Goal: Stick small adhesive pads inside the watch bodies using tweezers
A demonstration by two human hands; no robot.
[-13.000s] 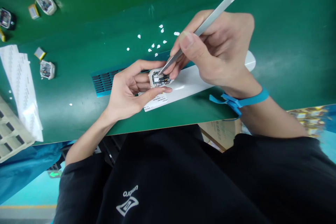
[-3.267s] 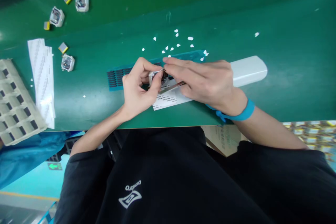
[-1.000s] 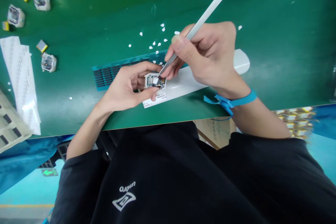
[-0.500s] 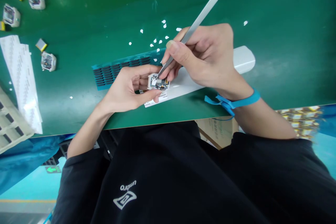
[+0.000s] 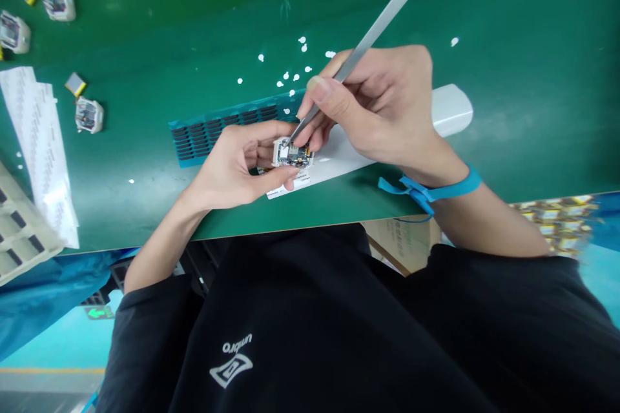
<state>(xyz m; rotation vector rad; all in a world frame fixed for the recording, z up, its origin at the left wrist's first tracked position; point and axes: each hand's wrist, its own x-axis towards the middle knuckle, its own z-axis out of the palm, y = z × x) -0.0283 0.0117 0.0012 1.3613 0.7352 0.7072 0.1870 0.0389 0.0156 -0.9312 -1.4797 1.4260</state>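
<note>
My left hand (image 5: 242,164) is closed around the edges of a small white device housing (image 5: 276,153), its open side up with a circuit board (image 5: 301,153) showing. In my right hand (image 5: 382,103), gripped like a pen, is a pair of metal tweezers (image 5: 375,29). Their tips reach into the left part of the housing, at a small white patch (image 5: 284,150) beside the board. Whether the tips pinch anything is too small to tell. Under my hands lies a long white strip (image 5: 349,155) with printed labels at its left end. A blue perforated sheet (image 5: 208,135) lies behind my left hand.
Small white round stickers (image 5: 296,77) are scattered on the green table (image 5: 508,110). At left are several white housings (image 5: 90,115) with yellow-edged batteries (image 5: 76,84), printed sheets (image 5: 43,155) and a beige tray (image 5: 19,232). A cardboard box (image 5: 404,242) stands below the table edge.
Two housings at the upper left sit slightly further left. My hands hold almost the same pose, with the tweezers tilted a touch differently and their tips still inside the housing.
</note>
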